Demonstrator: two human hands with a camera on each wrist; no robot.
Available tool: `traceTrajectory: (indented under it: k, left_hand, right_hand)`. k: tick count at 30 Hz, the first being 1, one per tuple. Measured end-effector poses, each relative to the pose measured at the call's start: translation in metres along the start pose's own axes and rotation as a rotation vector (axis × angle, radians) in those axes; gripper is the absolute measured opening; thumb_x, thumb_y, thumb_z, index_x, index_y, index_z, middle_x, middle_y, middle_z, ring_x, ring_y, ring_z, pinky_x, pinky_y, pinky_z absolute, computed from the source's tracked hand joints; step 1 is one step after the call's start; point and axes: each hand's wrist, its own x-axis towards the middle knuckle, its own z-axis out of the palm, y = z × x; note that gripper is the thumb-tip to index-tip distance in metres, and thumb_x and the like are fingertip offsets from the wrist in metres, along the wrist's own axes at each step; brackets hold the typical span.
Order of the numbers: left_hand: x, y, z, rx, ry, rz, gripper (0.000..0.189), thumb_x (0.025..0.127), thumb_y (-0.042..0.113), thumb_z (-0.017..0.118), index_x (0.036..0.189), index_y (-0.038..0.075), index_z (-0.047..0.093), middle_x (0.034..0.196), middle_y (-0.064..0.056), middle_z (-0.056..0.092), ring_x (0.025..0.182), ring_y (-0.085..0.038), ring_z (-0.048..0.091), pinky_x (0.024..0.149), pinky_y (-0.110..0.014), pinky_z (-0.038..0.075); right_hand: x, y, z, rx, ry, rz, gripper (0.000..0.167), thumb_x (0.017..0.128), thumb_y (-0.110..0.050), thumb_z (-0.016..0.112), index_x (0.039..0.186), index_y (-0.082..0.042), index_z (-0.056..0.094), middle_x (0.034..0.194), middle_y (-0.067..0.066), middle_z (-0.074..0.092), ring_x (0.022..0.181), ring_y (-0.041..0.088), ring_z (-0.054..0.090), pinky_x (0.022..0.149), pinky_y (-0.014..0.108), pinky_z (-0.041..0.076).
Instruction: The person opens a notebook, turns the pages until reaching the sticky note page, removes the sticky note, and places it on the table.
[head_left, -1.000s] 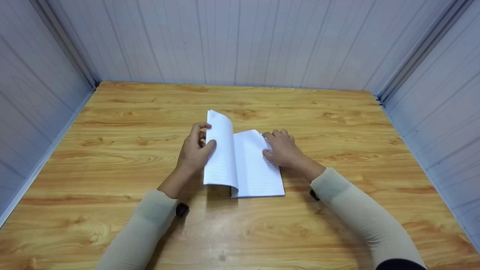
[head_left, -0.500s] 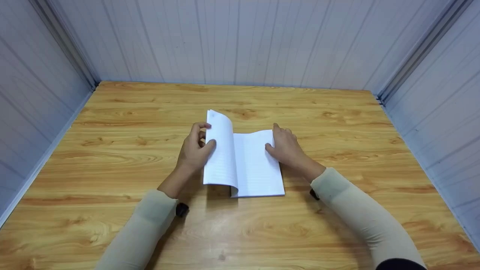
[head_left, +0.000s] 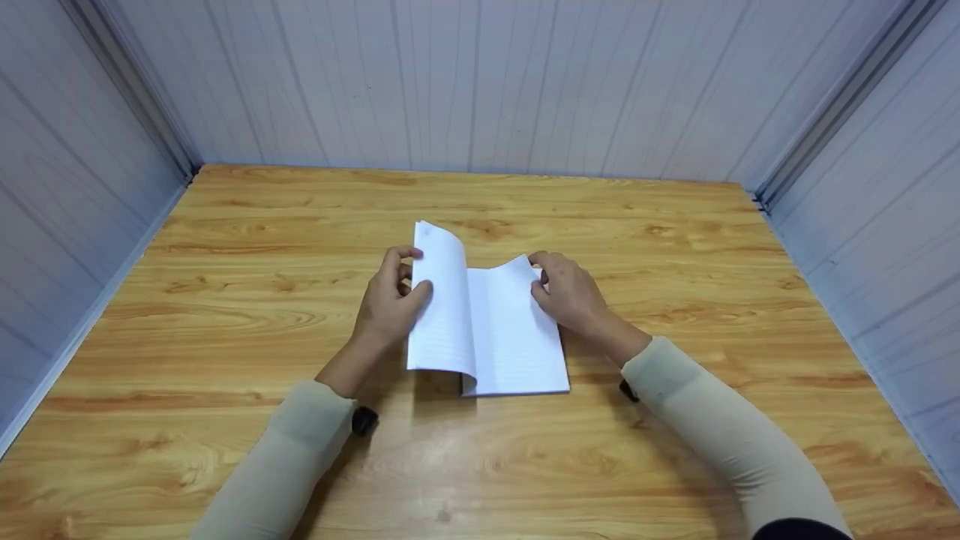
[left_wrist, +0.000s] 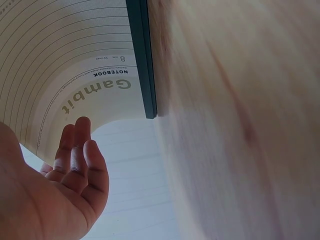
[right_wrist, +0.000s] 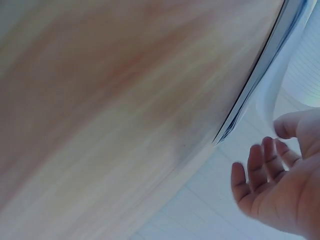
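An open lined notebook (head_left: 517, 337) lies on the table. My left hand (head_left: 394, 300) holds a curved stack of its pages (head_left: 442, 307) upright on the left, thumb on the near face and fingers behind. In the left wrist view, the left hand (left_wrist: 70, 185) is beside the page underside, printed "Gambit NOTEBOOK" (left_wrist: 100, 87), near the dark spine edge (left_wrist: 142, 60). At the top right corner, my right hand (head_left: 570, 292) pinches a lifted page, its corner raised and bent inward. The right wrist view shows the right hand (right_wrist: 280, 180) with its thumb by the curling page (right_wrist: 272, 92).
The wood-grain table (head_left: 300, 217) extends around the notebook on all sides. Pale panelled walls (head_left: 472, 82) close off the back, left and right. A small black object (head_left: 364, 420) sits at the left cuff.
My right hand slid to the page's outer edge, then moved back inward with the top corner, which now stands raised and bent. The left hand and its pages stay in place.
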Motion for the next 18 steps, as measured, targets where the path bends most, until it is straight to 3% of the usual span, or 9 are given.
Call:
traceTrajectory:
  k: [3, 9, 14, 18]
  left_hand:
    - [-0.0001, 0.0001, 0.0, -0.001, 0.005, 0.004, 0.039, 0.086, 0.016, 0.056, 0.124, 0.016, 0.047, 0.084, -0.006, 0.063, 0.063, -0.017, 0.047, 0.061, -0.027, 0.039]
    - [-0.0006, 0.0009, 0.0002, -0.005, -0.008, 0.001, 0.04, 0.086, 0.016, 0.055, 0.125, 0.018, 0.047, 0.089, -0.007, 0.065, 0.063, -0.018, 0.052, 0.06, -0.028, 0.042]
    - [-0.0009, 0.0004, 0.0005, 0.0, -0.001, -0.004, 0.036, 0.086, 0.017, 0.055, 0.121, 0.021, 0.05, 0.09, -0.007, 0.064, 0.064, -0.019, 0.052, 0.061, -0.03, 0.043]
    - [-0.0008, -0.0001, 0.0008, 0.009, 0.004, -0.003, 0.034, 0.086, 0.016, 0.055, 0.119, 0.019, 0.051, 0.089, -0.008, 0.064, 0.064, -0.019, 0.05, 0.061, -0.029, 0.041]
  right_hand:
    - [-0.0018, -0.0004, 0.0002, 0.058, -0.026, -0.064, 0.034, 0.095, -0.02, 0.053, 0.126, -0.007, 0.056, 0.103, 0.009, 0.06, 0.084, 0.02, 0.055, 0.07, 0.034, 0.047]
    - [-0.0031, 0.0006, 0.0022, 0.193, -0.095, -0.237, 0.031, 0.1, -0.024, 0.048, 0.124, -0.007, 0.057, 0.103, 0.009, 0.057, 0.081, 0.018, 0.053, 0.072, 0.032, 0.047]
    - [-0.0026, 0.0016, 0.0036, 0.223, -0.136, -0.358, 0.029, 0.101, -0.019, 0.044, 0.124, -0.01, 0.059, 0.102, 0.01, 0.055, 0.083, 0.019, 0.052, 0.075, 0.034, 0.046]
    - [-0.0026, 0.0017, 0.0037, 0.245, -0.163, -0.406, 0.028, 0.1, -0.018, 0.047, 0.124, -0.013, 0.058, 0.11, 0.009, 0.055, 0.093, 0.02, 0.059, 0.083, 0.037, 0.051]
